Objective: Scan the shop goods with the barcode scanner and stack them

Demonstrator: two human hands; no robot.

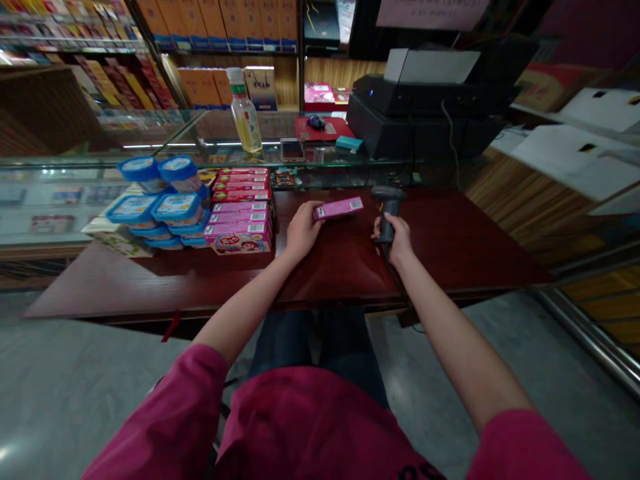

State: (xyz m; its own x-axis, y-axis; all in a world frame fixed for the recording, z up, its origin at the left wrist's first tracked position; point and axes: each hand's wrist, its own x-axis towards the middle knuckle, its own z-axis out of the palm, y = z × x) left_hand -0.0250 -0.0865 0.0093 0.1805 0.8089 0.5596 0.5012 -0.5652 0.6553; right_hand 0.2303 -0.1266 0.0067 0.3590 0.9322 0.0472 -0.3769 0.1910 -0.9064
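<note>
My left hand is closed on one end of a slim purple box, whose barcode shows near its right end. In my right hand is a dark barcode scanner, gripped round its handle with the head on top; a cable runs down from it. The box and the scanner are a small gap apart above the dark red tabletop. Left of my left hand stand stacked purple boxes and red boxes of similar shape.
Blue-lidded tubs are stacked at the left on the table. Behind it, a glass counter carries a bottle of yellowish liquid, a computer mouse on a red mat and a turquoise packet. Black equipment stands back right.
</note>
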